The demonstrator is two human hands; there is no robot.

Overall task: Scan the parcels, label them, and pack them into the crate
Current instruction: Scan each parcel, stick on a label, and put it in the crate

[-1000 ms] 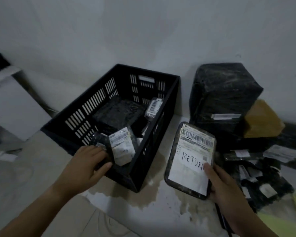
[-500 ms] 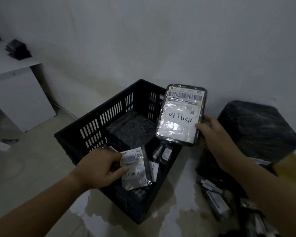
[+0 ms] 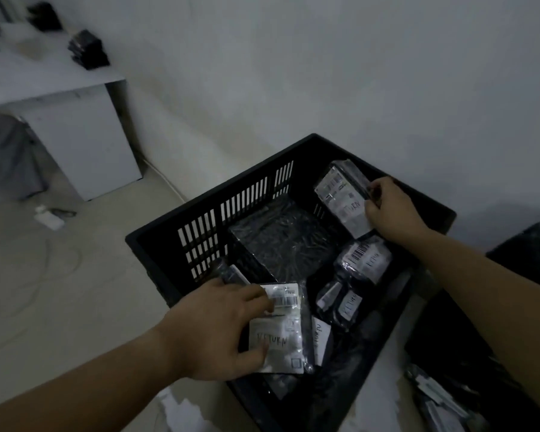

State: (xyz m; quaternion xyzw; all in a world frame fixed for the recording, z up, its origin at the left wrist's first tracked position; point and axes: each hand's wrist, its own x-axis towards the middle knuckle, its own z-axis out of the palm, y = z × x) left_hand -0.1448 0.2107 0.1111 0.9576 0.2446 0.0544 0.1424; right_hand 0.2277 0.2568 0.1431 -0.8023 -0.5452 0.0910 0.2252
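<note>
Packing step: right hand (image 3: 390,210) pinches a labelled parcel (image 3: 343,198) at the crate's (image 3: 219,198) far corner, left hand (image 3: 219,332) grips a second parcel (image 3: 278,328) at its near edge; next, I reckon, lay both flat and let go.

Crate (image 3: 200,232) centre to lower right of frame, on floor, close to wall. In crate: big wrapped parcel (image 3: 281,235) at centre; small parcels (image 3: 363,260) right of it and below. Rear parcel (image 3: 340,194) at crate's upper-right corner, tilted, pinched by right hand (image 3: 390,210) from right. Front parcel (image 3: 281,332) inside crate's lower-left rim, gripped by left hand (image 3: 219,332) from left. Desk (image 3: 75,141) upper left of frame, parcel stack (image 3: 88,53) on top. Wrapped bundle (image 3: 527,244) at right edge, outside crate. Loose parcels (image 3: 440,397) lower right, on floor.
</note>
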